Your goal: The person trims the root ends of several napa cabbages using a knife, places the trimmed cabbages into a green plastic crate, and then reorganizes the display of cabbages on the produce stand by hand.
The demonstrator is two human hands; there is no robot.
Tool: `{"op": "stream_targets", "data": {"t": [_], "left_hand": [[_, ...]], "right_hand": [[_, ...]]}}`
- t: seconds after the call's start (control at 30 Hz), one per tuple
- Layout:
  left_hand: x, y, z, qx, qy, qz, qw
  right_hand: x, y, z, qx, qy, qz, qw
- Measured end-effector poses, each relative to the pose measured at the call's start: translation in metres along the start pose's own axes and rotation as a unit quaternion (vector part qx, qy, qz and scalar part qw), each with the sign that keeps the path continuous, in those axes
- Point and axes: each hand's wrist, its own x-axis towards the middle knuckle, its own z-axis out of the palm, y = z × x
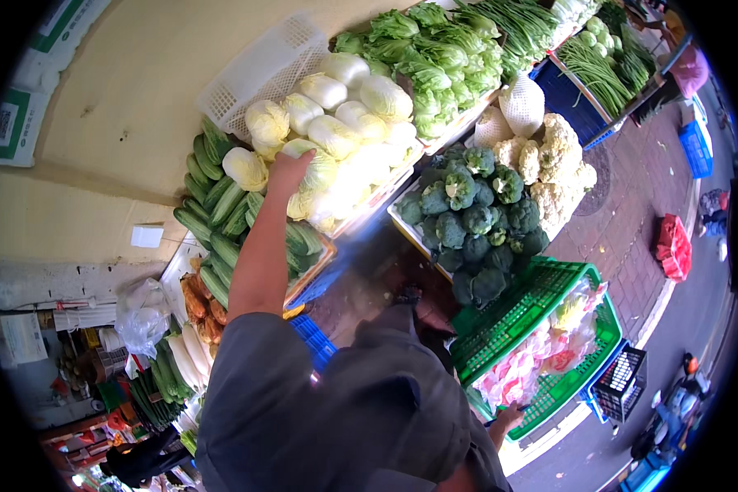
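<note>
My left hand (292,170) reaches into the pile of napa cabbages, with its thumb laid along one pale green napa cabbage (318,167); the other fingers are mostly hidden. More napa cabbages (344,132) surround it. Below that forearm lie striped green cucumbers or gourds (226,203) in a crate. Down at the lower right, my right hand (509,418) is closed around a dark bar (489,423) at the side of a green plastic basket (615,332). Inside the basket are bagged goods in pink-and-white plastic bags (535,357).
Broccoli (476,203) and cauliflower (556,163) fill a low crate ahead. Lettuce (443,55) is stacked behind the cabbages. A wall (129,123) borders the left. A black crate (620,375) stands beyond the basket; a red bag (674,247) lies near the kerb and road.
</note>
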Motion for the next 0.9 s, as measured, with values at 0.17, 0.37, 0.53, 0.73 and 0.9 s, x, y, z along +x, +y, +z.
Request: {"op": "stream_targets", "data": {"t": [0.17,0.37,0.53,0.73,0.9], "left_hand": [[0.0,-0.028,0.0,0.028,0.092,0.072,0.993],[0.0,-0.009,0.01,0.115,0.102,0.134,0.979],[-0.059,0.023,0.018,0.038,0.184,0.234,0.954],[-0.161,0.055,0.156,-0.204,-0.167,0.276,0.924],[-0.343,0.048,0.293,-0.083,-0.517,0.329,0.786]], "right_hand": [[-0.036,-0.073,-0.029,0.13,-0.055,-0.002,0.99],[-0.053,-0.049,-0.042,0.24,-0.02,0.034,0.97],[-0.055,-0.053,-0.032,0.184,-0.033,0.04,0.982],[-0.05,-0.061,-0.043,0.273,-0.075,0.065,0.957],[-0.035,-0.053,-0.05,0.32,-0.115,0.037,0.94]]}}
